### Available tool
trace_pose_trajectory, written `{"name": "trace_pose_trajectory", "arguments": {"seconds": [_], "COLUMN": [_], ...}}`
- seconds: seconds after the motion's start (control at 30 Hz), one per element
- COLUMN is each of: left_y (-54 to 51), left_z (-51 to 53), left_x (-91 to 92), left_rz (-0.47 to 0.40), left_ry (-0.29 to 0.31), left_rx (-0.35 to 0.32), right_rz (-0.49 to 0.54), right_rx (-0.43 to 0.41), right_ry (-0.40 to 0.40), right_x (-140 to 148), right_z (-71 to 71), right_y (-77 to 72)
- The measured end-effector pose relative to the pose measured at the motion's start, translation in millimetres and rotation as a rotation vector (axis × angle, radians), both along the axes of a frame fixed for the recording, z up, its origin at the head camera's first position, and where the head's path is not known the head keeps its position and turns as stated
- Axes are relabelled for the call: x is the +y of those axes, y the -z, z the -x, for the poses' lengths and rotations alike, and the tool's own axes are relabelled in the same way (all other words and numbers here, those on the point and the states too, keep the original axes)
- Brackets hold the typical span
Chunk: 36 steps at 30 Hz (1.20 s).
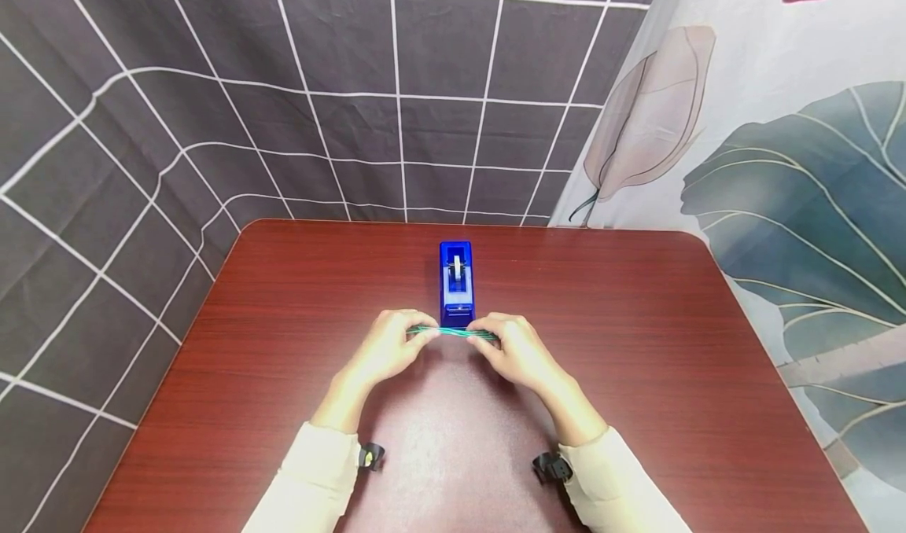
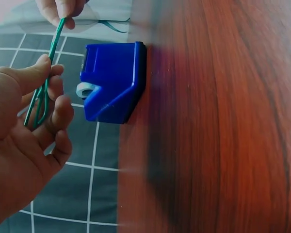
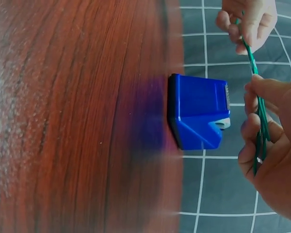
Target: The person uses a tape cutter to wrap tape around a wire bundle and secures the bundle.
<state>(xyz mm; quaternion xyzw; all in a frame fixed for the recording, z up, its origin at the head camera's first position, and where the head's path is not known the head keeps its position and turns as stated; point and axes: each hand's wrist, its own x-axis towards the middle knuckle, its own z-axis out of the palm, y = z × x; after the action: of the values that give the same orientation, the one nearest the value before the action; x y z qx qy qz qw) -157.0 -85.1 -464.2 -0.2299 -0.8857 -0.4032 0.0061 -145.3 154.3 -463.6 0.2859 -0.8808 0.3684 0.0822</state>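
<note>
Both hands hold a bundle of thin green strands (image 1: 453,332) stretched level between them, just in front of a blue tape dispenser (image 1: 457,289). The left hand (image 1: 388,346) pinches one end between thumb and fingers. In the left wrist view a loop of the green strands (image 2: 41,104) lies across that hand's fingers. At the other end, the right hand (image 1: 518,351) pinches the bundle likewise, and loose strands (image 3: 262,128) run down over its palm in the right wrist view. Whether the strands are cord, wire or rubber is unclear. Neither hand touches the dispenser.
The dispenser carries a small roll of tape (image 1: 457,267) and stands on a reddish-brown wooden table (image 1: 318,281). Behind the table hangs a dark grid-patterned cloth (image 1: 354,124). A pale leaf-patterned curtain (image 1: 743,163) hangs at the right.
</note>
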Motion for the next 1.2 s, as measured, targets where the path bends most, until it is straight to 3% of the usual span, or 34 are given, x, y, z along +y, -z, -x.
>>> {"name": "trace_pose_trajectory", "arguments": {"seconds": [0.17,0.4,0.57,0.73,0.93,1.07,1.2], "left_y": [2.3,10.0,16.0,23.9,26.9,29.2,32.5], "left_z": [0.2,0.4,0.0,-0.1,0.8,1.9,2.3], "left_x": [-3.9,-7.2,-6.0,-4.7,-1.0,2.3,3.9], "left_rz": [0.012,0.123,0.148,0.235,0.269,0.291,0.318], "left_ry": [-0.021,0.001,0.000,0.019,0.035,0.020,-0.004], "left_rx": [-0.043,0.033,0.022,0.028,0.030,0.008,0.027], "right_rz": [0.013,-0.053,-0.083,-0.157,-0.229,-0.228,-0.211], "right_rx": [-0.033,-0.047,-0.067,-0.079,-0.098,-0.143,-0.158], "right_ry": [0.008,-0.013,-0.020,-0.010,-0.004,-0.005,-0.008], "right_x": [3.1,6.7,9.9,11.9,13.3,14.4,14.5], "right_z": [0.5,1.5,2.9,5.1,5.8,6.6,7.8], "right_y": [2.6,10.2,19.5,29.5,32.5,34.0,35.3]}}
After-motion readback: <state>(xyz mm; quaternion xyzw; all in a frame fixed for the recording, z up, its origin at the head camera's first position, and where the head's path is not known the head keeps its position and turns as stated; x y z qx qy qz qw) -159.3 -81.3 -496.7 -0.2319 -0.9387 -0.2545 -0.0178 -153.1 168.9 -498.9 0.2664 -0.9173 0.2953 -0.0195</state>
